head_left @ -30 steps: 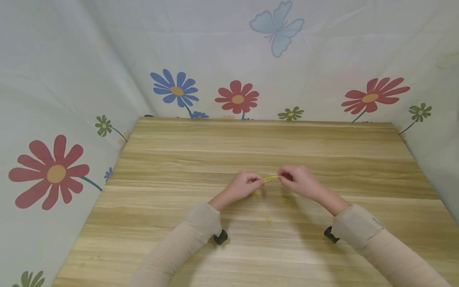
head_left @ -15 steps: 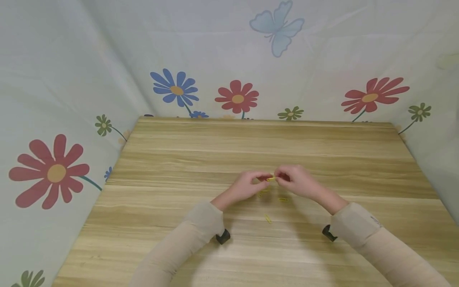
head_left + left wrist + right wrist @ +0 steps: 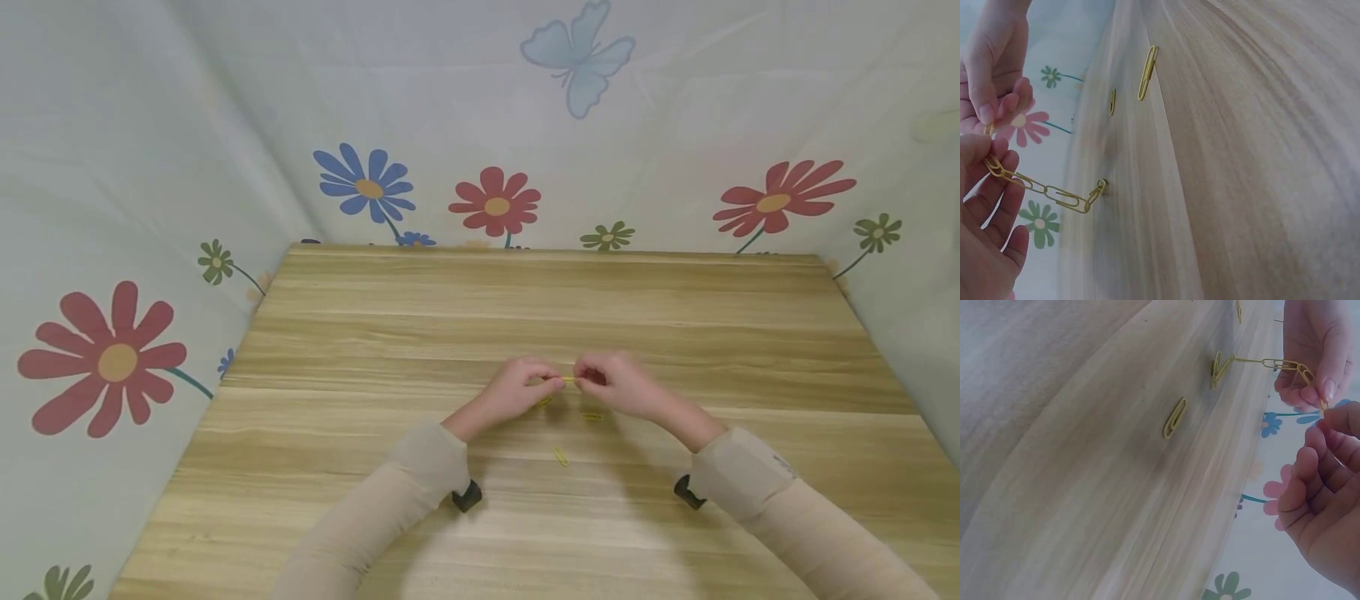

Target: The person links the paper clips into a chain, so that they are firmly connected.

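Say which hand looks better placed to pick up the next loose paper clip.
Probably the right hand: in the head view a loose clip lies close below it, while the chain trails from the left hand. Both hands pinch a clip between them, though.

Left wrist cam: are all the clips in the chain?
No, two clips lie loose on the table, apart from the chain.

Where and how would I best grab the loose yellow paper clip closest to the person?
Probably pinch the loose yellow paper clip across its two long sides, near the middle, coming down from above. It lies flat on the table, its length running roughly front to back, so a pinch from left and right should suit its narrow shape.
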The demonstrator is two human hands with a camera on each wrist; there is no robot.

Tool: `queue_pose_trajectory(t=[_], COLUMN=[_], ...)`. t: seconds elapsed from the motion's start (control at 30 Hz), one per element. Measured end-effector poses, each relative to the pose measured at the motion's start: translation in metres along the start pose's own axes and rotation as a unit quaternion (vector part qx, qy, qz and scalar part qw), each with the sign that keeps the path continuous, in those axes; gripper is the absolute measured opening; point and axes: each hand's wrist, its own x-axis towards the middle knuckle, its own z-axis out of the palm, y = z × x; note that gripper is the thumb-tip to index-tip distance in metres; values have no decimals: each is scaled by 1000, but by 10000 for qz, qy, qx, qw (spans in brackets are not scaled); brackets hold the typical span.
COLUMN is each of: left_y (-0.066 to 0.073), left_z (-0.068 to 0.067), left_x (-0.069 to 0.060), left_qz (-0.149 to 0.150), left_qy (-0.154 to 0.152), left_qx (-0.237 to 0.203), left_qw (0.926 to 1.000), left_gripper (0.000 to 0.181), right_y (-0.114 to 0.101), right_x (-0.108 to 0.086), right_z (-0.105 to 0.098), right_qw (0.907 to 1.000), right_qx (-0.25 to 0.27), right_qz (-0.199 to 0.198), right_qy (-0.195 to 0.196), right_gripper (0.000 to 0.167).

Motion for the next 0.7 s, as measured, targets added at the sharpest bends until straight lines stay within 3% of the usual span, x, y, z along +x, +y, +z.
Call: queue_pose_trajectory(t=[0.3, 0.7], left_y=[-10, -14], left_z=[-1, -3], left_x=[-4, -6], left_qz=[-317, -243], left_qy=[238, 312], left_qx=[232, 242], left_qw=[9989, 9989], left_gripper=[22, 20], right_y=[21, 37], right_x=[-12, -23], right_z=[8, 21], right_qw=[9975, 9949], right_qx=[-79, -395], right_qz=[423, 627], right_qy=[-566, -685], right_gripper=[5, 4])
